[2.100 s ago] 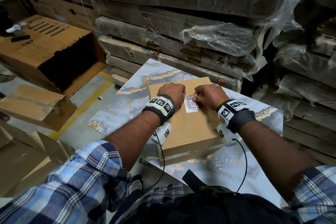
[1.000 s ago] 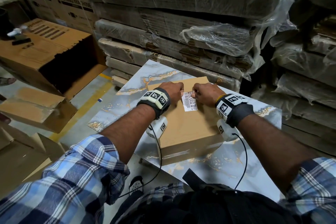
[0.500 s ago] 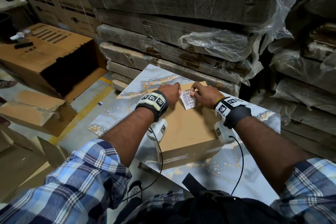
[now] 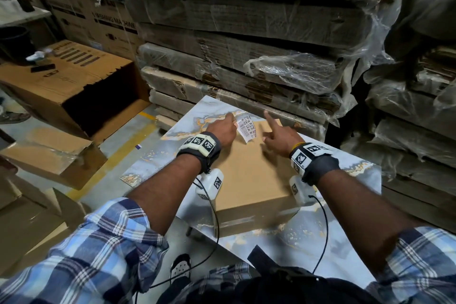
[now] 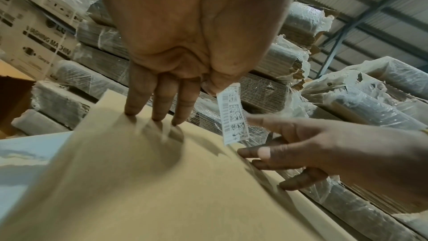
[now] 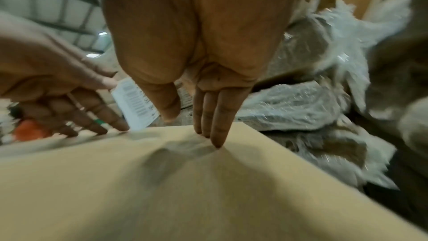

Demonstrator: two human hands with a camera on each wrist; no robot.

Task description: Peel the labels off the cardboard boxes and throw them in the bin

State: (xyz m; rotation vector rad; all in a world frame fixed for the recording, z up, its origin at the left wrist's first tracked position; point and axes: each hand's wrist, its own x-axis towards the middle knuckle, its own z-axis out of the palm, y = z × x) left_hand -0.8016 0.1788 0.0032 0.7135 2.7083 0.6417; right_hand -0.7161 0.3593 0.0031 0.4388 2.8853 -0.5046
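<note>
A plain brown cardboard box (image 4: 249, 175) lies flat on a marble-patterned table (image 4: 345, 229). My left hand (image 4: 232, 121) pinches the top end of a white barcode label (image 4: 247, 128) between thumb and forefinger. The label (image 5: 234, 114) hangs down from the pinch, peeled up from the box top near its far edge. The other three left fingers (image 5: 159, 105) reach straight down to the cardboard (image 5: 143, 180). My right hand (image 4: 272, 129) is just right of the label, holding nothing. Its straight fingers (image 6: 215, 131) touch the box top (image 6: 185, 190), forefinger pointing away.
Plastic-wrapped stacks of flattened cardboard (image 4: 246, 61) rise right behind the table and to the right (image 4: 414, 106). A large open carton (image 4: 64, 86) lies on its side at the left, with torn cardboard pieces (image 4: 49, 155) on the floor.
The label lay flat on the box with both hands picking at its top end. Now the left hand has pulled it up off the cardboard, and the right hand has let go and opened.
</note>
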